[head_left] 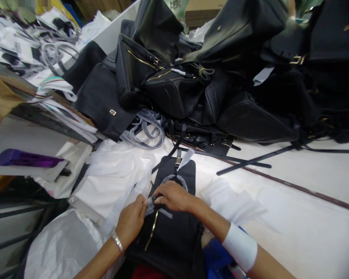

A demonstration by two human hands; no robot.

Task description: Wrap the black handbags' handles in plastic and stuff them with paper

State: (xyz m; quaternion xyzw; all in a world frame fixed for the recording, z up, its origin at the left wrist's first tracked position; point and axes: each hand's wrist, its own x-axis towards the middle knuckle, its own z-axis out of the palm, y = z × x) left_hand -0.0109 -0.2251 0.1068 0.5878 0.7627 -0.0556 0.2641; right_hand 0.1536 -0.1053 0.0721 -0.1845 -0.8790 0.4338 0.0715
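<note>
A black bag (174, 240) with a gold zipper (152, 229) lies in front of me, its flap stretched out away from me. Over its left edge, my left hand (131, 217) pinches a strip of clear plastic film (149, 207). My right hand (173, 197) comes across from the right, its bent fingers closed at the same spot; what they grip is hidden, and a dark part of the bag shows under them. Just beyond it curves a plastic-wrapped handle (177, 178). A white tag (186, 159) hangs near the flap's buckle (178, 159).
Black bags (174, 89) are piled along the far side. Wrapped handles (147, 130) and loose straps (244, 164) lie before them. White tissue sheets (235, 205) cover part of the white table (314, 228). At left rests a purple cutter-like tool (29, 159).
</note>
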